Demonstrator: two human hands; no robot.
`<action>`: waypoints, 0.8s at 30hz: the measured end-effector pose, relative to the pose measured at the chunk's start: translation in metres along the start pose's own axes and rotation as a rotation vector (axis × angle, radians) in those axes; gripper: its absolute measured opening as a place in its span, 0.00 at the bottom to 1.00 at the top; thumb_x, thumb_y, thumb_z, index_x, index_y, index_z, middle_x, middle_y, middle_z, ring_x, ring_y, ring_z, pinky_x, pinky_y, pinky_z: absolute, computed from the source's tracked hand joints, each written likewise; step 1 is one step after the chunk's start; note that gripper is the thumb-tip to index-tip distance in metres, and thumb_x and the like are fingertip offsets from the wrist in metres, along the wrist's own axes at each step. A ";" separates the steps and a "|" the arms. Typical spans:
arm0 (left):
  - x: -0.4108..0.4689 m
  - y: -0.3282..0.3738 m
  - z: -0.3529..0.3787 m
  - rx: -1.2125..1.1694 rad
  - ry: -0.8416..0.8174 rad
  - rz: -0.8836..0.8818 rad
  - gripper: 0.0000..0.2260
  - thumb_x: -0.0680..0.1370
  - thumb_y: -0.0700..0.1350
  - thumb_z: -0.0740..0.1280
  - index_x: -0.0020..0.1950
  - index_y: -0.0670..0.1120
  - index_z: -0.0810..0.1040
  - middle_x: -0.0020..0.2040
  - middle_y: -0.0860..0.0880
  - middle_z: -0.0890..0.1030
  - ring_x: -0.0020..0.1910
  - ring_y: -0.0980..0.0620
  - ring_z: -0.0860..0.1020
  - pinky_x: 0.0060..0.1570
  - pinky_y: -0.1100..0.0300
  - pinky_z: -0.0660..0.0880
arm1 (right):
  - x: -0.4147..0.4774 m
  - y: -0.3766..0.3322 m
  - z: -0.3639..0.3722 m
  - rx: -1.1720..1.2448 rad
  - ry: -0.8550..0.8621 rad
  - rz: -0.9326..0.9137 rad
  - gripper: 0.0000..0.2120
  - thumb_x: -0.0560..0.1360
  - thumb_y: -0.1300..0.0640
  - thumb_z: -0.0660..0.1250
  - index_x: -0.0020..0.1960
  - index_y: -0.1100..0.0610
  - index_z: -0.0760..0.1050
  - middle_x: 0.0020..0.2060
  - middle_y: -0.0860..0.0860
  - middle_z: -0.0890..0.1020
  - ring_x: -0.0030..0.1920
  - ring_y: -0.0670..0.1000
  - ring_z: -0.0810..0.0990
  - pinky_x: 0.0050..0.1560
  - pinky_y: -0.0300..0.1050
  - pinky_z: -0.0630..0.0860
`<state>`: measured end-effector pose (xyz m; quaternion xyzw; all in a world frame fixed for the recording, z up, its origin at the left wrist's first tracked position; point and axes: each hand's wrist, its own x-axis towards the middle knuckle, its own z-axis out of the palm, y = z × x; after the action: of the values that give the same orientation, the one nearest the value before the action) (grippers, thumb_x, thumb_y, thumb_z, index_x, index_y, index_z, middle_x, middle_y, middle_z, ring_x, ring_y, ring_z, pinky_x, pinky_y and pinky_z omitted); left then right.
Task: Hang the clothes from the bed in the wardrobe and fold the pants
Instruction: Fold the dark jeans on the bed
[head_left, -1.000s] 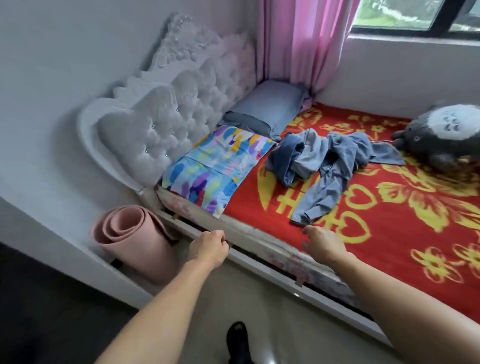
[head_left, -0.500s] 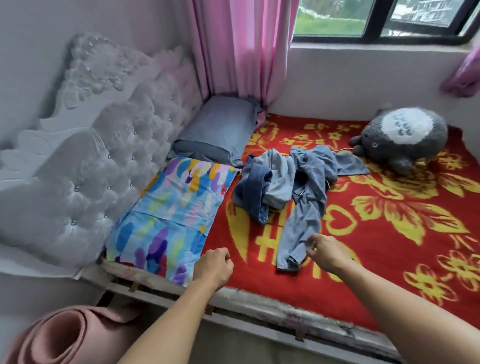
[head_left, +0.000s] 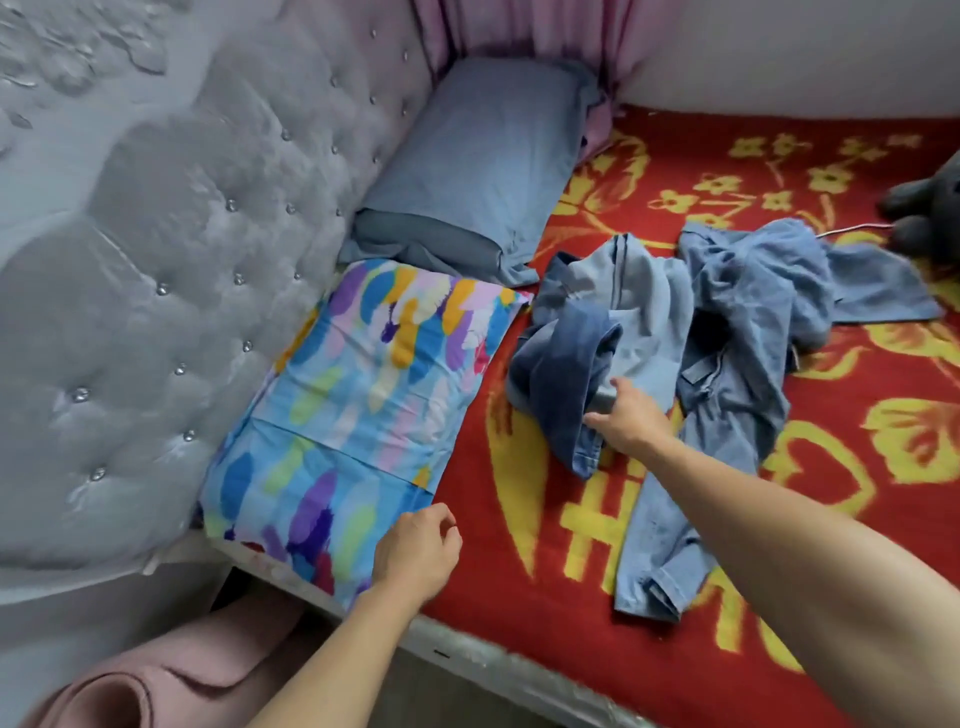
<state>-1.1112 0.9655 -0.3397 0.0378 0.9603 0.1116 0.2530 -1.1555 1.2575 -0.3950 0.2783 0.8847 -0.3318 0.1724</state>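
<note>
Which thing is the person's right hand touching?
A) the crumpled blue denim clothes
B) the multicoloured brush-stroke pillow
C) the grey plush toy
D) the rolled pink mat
A: the right hand pinches a fold of the crumpled blue denim clothes, which lie on the red and yellow patterned blanket.

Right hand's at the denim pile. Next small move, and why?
Probably close the right hand on the dark denim garment and lift it clear. It touches that fold, which lies on top of the lighter denim clothes, but a firm grip isn't evident. The left hand hovers loosely curled, holding nothing, free to help.
</note>
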 end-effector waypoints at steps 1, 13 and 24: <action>0.012 -0.001 0.003 -0.013 0.001 -0.011 0.09 0.78 0.51 0.61 0.55 0.54 0.78 0.47 0.53 0.82 0.50 0.48 0.78 0.47 0.57 0.74 | 0.027 -0.009 0.001 0.050 0.038 0.017 0.35 0.71 0.46 0.71 0.73 0.54 0.61 0.67 0.56 0.73 0.66 0.59 0.72 0.55 0.51 0.73; 0.053 -0.032 0.048 -0.010 -0.100 -0.118 0.08 0.78 0.50 0.61 0.54 0.55 0.78 0.40 0.55 0.80 0.46 0.53 0.78 0.44 0.58 0.74 | 0.107 -0.007 0.077 0.129 -0.040 -0.024 0.17 0.73 0.59 0.61 0.59 0.47 0.77 0.57 0.55 0.81 0.59 0.61 0.77 0.54 0.48 0.73; 0.079 0.011 0.084 0.090 -0.250 0.014 0.09 0.75 0.51 0.62 0.53 0.54 0.79 0.49 0.50 0.83 0.54 0.47 0.78 0.50 0.56 0.74 | -0.088 0.193 0.087 -0.140 -0.358 0.278 0.04 0.67 0.57 0.61 0.35 0.53 0.73 0.39 0.52 0.82 0.46 0.56 0.82 0.40 0.45 0.73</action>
<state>-1.1378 1.0032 -0.4463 0.0695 0.9250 0.0648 0.3680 -0.9584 1.2858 -0.5094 0.3216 0.8139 -0.2869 0.3896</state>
